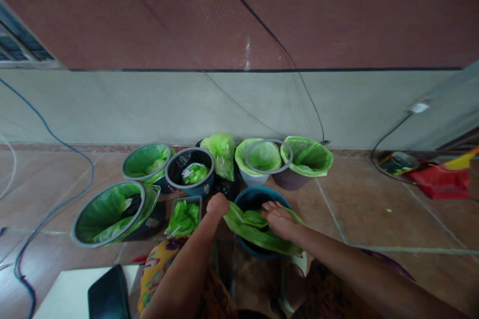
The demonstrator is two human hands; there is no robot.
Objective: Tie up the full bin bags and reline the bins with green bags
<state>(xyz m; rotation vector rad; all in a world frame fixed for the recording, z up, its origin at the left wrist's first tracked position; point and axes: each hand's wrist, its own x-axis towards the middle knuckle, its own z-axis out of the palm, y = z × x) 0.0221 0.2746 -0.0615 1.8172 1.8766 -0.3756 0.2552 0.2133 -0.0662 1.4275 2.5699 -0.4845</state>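
Head view: person seated low, both bare hands at a blue bucket (264, 190) standing on the tiles between the feet, a spot that presumably lets both arms reach it evenly. Green bag (258, 240) lies loosely across the bucket's mouth, partly sunk inside, its near edge draped over the rim. Left hand (218, 206) is closed in a fist on the bag's left corner, just outside the rim; likely this holds the film taut and out of the bucket. Right hand (279, 218) is palm down with fingers loosely extended on the film over the opening, not clenched, apparently spreading or steadying it; thumb hidden. Beyond, against the wall: white bin (251, 178) and purple bin (292, 181), both green-lined, liners folded outward, probably so they do not slip in. Grey ring (268, 141) rests tilted across both bins, perhaps parked there for easy reach. Left of the left hand, a small grey basket (201, 205) contains crumpled green film, near enough to serve as a supply. Dark tablet-like device (108, 295) lies on a white board (56, 291), apart from the bucket.
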